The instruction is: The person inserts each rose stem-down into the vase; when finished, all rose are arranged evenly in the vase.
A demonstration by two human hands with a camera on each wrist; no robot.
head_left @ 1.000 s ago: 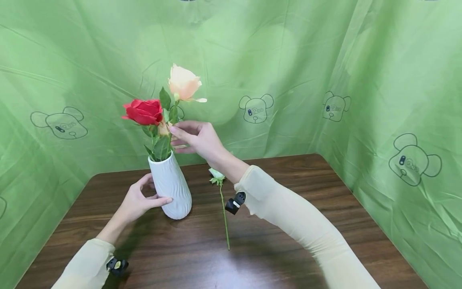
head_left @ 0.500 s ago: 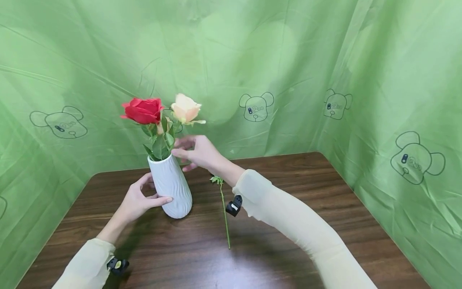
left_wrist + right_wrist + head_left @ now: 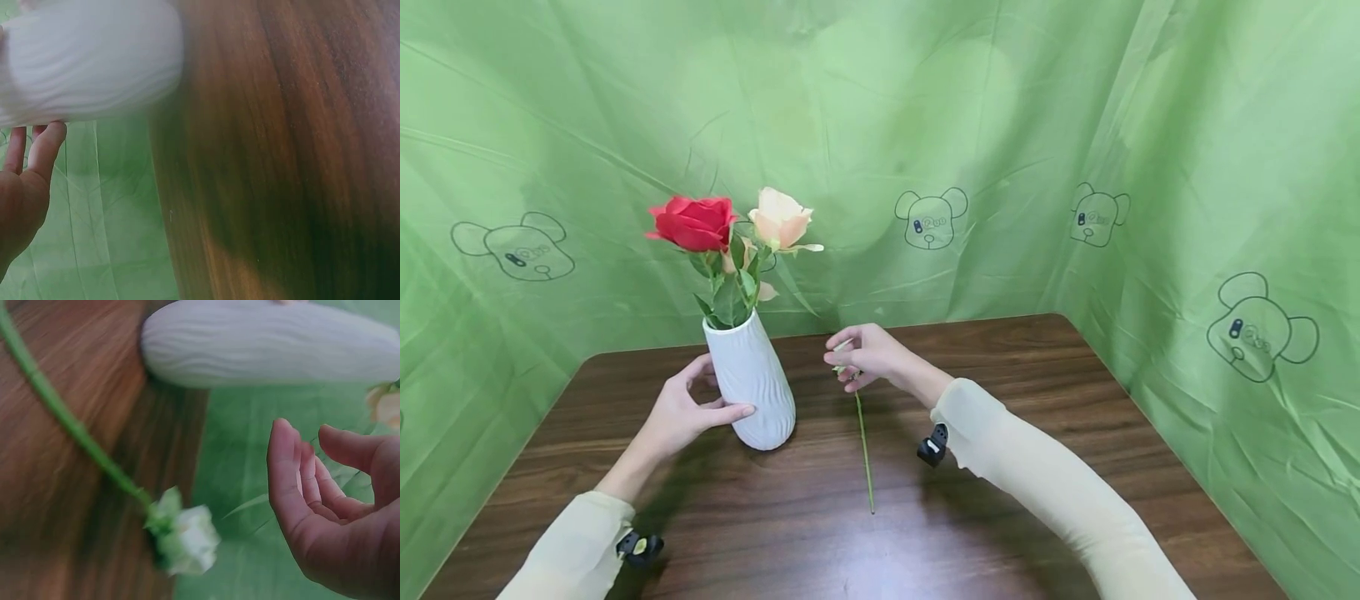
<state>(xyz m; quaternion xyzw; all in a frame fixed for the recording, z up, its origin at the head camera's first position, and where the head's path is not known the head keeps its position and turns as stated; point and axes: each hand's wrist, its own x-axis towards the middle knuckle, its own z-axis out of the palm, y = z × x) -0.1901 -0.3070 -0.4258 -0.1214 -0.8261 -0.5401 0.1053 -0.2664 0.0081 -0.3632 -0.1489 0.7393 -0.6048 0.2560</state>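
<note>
My left hand [image 3: 688,408] holds the white ribbed vase [image 3: 752,387] on its left side, thumb across the front. A red rose [image 3: 692,223] and a peach rose [image 3: 781,218] stand in the vase among green leaves, with other peach petals lower down. My right hand [image 3: 876,357] hovers at the bloom end of a white rose lying on the table, partly covering it in the head view. In the right wrist view the white rose [image 3: 187,537] lies apart from the bent, empty fingers. The left wrist view shows the vase [image 3: 94,59] against my fingertips [image 3: 55,134].
The brown wooden table [image 3: 1000,467] extends to both sides and towards me. Green cloth [image 3: 865,108] with bear outlines hangs close behind its back edge and along both sides. The white rose's stem [image 3: 865,454] points towards the front.
The peach rose has sunk lower in the vase, and my right hand has let go of it. That hand has moved right and down to the white rose. My left hand stays on the vase.
</note>
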